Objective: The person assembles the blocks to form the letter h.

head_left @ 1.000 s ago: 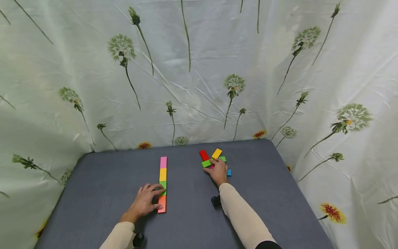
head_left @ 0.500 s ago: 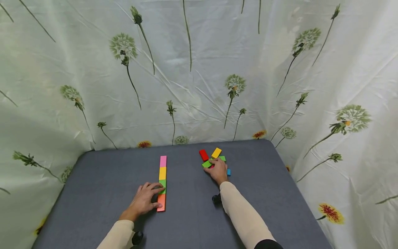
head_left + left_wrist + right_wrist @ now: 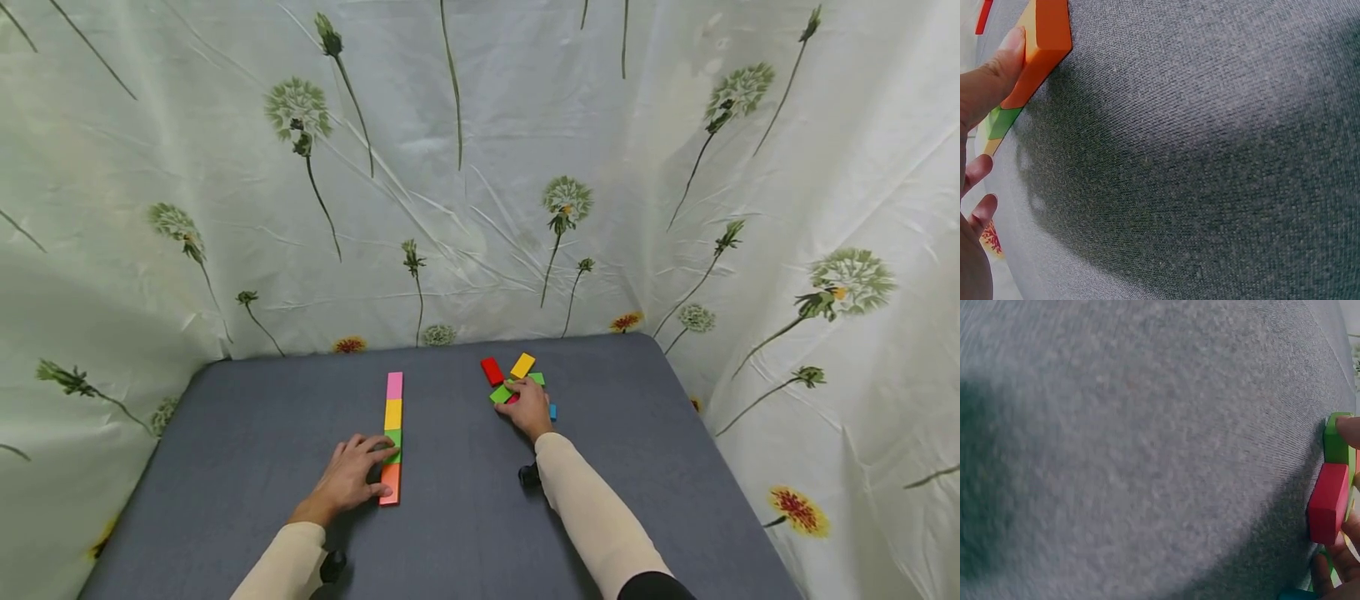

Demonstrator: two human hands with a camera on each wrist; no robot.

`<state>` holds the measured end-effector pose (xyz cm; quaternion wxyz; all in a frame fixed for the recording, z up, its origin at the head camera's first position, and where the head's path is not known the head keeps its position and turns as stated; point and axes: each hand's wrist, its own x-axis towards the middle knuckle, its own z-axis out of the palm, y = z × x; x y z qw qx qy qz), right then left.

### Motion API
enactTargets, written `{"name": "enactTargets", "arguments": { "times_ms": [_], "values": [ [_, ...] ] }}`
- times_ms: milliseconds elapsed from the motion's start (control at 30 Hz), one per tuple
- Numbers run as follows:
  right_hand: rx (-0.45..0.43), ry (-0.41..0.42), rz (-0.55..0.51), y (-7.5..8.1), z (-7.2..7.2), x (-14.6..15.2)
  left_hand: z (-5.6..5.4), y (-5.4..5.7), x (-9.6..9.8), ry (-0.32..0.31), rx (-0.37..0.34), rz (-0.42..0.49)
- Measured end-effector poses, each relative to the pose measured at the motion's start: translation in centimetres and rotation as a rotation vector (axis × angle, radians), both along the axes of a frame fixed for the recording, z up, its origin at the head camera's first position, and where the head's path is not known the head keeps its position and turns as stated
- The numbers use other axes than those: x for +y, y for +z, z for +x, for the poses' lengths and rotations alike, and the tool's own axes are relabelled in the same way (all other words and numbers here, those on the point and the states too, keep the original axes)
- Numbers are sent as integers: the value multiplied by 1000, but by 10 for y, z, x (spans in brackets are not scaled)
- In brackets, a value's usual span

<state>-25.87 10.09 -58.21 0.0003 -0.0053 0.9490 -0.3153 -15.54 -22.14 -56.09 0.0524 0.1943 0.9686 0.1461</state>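
Note:
Four-colour row on the table: a pink block [image 3: 394, 385] at the far end, then a yellow block [image 3: 393, 414], a green block [image 3: 397, 435] and an orange block [image 3: 391, 475] nearest. My left hand [image 3: 348, 473] rests beside this row, thumb on the orange block and fingertips over the green one. At the loose pile on the right, my right hand [image 3: 529, 410] pinches another green block [image 3: 501, 394] between thumb and fingers. A crimson block [image 3: 1327, 503] lies right by that green block in the right wrist view, mostly hidden by the hand in the head view.
Around the right hand lie a red block [image 3: 492, 372], a second yellow block [image 3: 522, 365], one more green block [image 3: 537, 378] and a blue block [image 3: 552, 412]. The grey table [image 3: 450, 542] ends at a flowered curtain [image 3: 480, 208] behind and at both sides.
The green block in my right hand has turned to a steeper angle and shifted slightly right. My left hand stays at the row.

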Motion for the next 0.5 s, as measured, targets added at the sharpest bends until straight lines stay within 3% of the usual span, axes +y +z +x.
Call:
{"name": "enactTargets", "arguments": {
  "times_ms": [367,500],
  "values": [
    [3,116,56,19,-3,8,1,0,0,-28,23,-2],
    [13,219,68,27,1,12,1,-1,-2,-33,29,-7]
  ]
}}
